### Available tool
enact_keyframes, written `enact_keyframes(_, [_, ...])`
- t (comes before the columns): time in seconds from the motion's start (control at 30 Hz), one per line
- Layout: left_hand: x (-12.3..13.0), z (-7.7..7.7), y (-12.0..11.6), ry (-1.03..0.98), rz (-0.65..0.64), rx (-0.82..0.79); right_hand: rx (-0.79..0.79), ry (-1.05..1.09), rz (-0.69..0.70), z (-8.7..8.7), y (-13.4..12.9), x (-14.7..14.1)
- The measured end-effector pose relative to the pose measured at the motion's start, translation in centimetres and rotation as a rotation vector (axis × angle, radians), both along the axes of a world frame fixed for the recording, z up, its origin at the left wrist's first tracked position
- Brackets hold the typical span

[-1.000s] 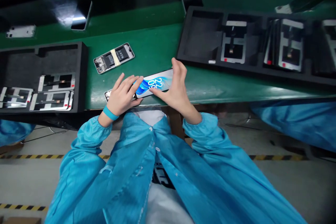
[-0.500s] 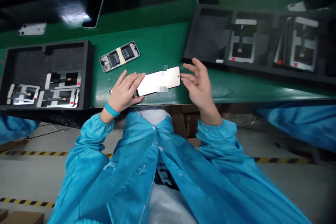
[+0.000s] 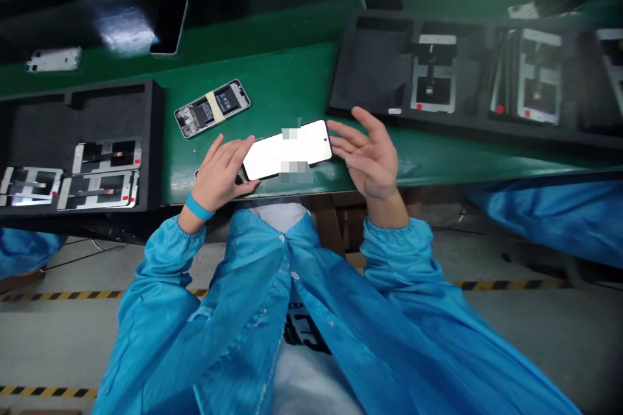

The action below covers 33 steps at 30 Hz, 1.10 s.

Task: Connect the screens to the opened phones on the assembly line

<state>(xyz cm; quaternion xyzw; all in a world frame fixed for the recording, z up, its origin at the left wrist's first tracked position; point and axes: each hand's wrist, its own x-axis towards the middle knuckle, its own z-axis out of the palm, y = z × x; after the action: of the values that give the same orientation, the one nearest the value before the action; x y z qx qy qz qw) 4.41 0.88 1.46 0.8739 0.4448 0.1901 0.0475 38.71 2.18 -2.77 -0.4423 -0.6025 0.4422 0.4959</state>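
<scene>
A phone screen (image 3: pixel 265 157), lit bright white with a black border, lies tilted near the table's front edge. Its left end is under my left hand (image 3: pixel 219 172), whose fingers rest along the top edge and thumb along the bottom. A dark part pokes out beneath that hand, mostly hidden. My right hand (image 3: pixel 372 155) hovers at the screen's right end, fingers apart and palm partly turned up, holding nothing; whether a fingertip touches the screen I cannot tell. Behind my left hand sits an opened phone body (image 3: pixel 195 118) with its battery showing and a pale tape strip across it.
On the left, a black foam tray (image 3: pixel 36 113) holds several display panels (image 3: pixel 107 154). Another black tray (image 3: pixel 377 65) on the right has more panels (image 3: pixel 435 74). Farther back are a dark phone (image 3: pixel 169 27) and a white phone frame (image 3: pixel 53 59). Blue sleeves (image 3: pixel 549 214) show at both sides.
My right hand has turned more palm-up and its fingers have spread a little. My left hand keeps its hold on the screen. The whole view has shifted slightly.
</scene>
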Motion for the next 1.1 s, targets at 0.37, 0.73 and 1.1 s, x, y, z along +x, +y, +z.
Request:
enact_keyframes(0.37, [0.5,1.1,0.6,0.058,-0.033,-0.168,0.035,-0.116,-0.081,-2.2,1.6,-1.1])
enact_keyframes(0.73, [-3.5,3.1,-2.7,0.165,0.163,-0.385,0.153,0.046,-0.123,-2.8,1.4,-1.4])
enact_keyframes(1.1, [-1.6,2.4,-2.4,0.151,0.224,-0.372,0.114,0.03,-0.151,-2.1,1.0,-1.8])
